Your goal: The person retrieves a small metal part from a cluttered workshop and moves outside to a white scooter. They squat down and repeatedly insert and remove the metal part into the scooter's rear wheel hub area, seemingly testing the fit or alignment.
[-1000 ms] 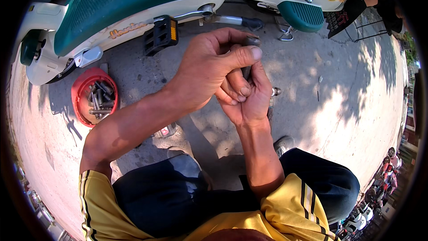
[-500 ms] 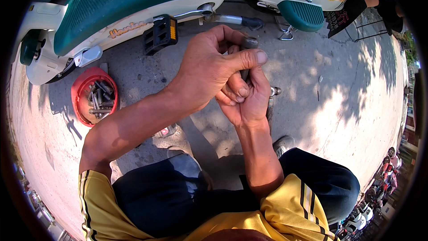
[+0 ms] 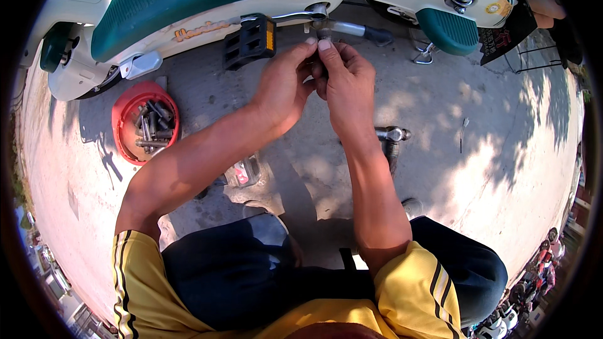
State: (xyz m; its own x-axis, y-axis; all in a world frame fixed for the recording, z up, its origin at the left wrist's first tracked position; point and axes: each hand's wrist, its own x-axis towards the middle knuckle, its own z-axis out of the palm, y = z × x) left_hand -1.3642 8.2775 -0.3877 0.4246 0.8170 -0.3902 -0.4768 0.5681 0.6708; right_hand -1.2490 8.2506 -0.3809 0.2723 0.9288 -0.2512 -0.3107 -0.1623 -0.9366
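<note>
My left hand (image 3: 281, 88) and right hand (image 3: 348, 91) together pinch a dark part (image 3: 325, 34); if my grip slips, it could drop onto the ground (image 3: 433, 110)

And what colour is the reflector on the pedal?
Orange; the reflector shows best in the head view.

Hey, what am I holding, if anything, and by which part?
A small dark cylindrical metal piece, between left hand and right hand; its exact grip point is hidden.
</note>
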